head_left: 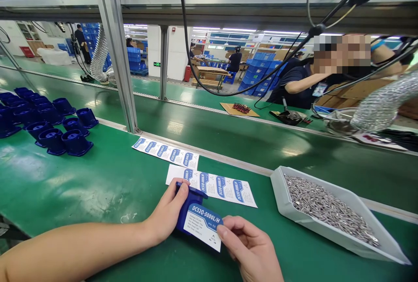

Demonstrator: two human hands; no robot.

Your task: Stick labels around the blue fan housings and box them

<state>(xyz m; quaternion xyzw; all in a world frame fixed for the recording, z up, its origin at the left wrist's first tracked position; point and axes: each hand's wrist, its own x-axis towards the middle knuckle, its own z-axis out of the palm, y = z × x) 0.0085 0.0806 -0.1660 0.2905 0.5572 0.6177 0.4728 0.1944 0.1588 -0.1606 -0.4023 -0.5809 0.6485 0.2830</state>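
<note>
My left hand (170, 208) is closed around a dark blue plastic housing (184, 211), thumb on its upper flange, above the green table. Between the thumb and fingers of my right hand (250, 245) is the right end of a blue-and-white label (202, 225) printed "DC52Q-5000L/H". The label's left part lies against the housing's face; I cannot tell how much of it is stuck down. Just behind the housing lies a sheet of the same labels (228, 188). Farther back is a second label sheet (166, 152).
Several blue housings (76, 142) stand on the left of the green table (107, 186). A white bin (277, 186) full of small metal screws sits at the right. A metal post (119, 55) rises at the table's back edge. Across the belt, a co-worker (294, 84) has raised arms.
</note>
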